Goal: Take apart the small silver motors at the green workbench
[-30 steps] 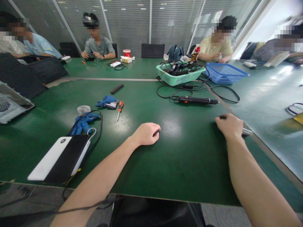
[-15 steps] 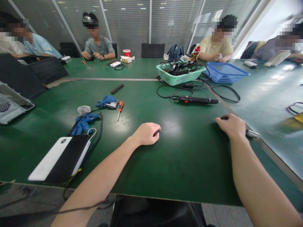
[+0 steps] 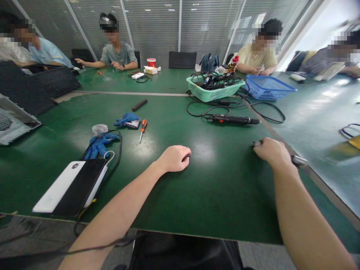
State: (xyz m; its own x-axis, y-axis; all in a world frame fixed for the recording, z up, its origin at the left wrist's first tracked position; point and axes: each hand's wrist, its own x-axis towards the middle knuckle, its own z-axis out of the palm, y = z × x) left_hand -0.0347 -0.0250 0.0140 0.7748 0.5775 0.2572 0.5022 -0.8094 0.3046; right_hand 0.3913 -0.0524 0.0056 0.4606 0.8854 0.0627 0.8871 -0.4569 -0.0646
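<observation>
My left hand [image 3: 174, 158] rests on the green work table [image 3: 213, 195], its fingers curled around a small dark object [image 3: 186, 157] that is mostly hidden. My right hand [image 3: 271, 152] grips a slim tool [image 3: 298, 160] near the table's right edge, with a dark end showing past the fingers and a silver end past the heel of the hand. Nearest my left hand, an orange-handled screwdriver [image 3: 143, 129] lies beside a blue glove [image 3: 126, 120]. Another blue glove [image 3: 99, 144] lies by a flat white-and-black device [image 3: 70, 187] with a cable.
A corded electric screwdriver [image 3: 233, 119] lies ahead of my right hand. Behind it stand a green basket of cables and tools [image 3: 213, 91] and a blue basket [image 3: 267, 88]. Co-workers [image 3: 118, 56] sit around the far table, and a grey computer case [image 3: 12, 122] lies at left.
My right hand has shifted slightly left, and the tool in it has turned, its dark end now lower and further left. My left hand has stayed put. A far co-worker's arm has stretched out leftward.
</observation>
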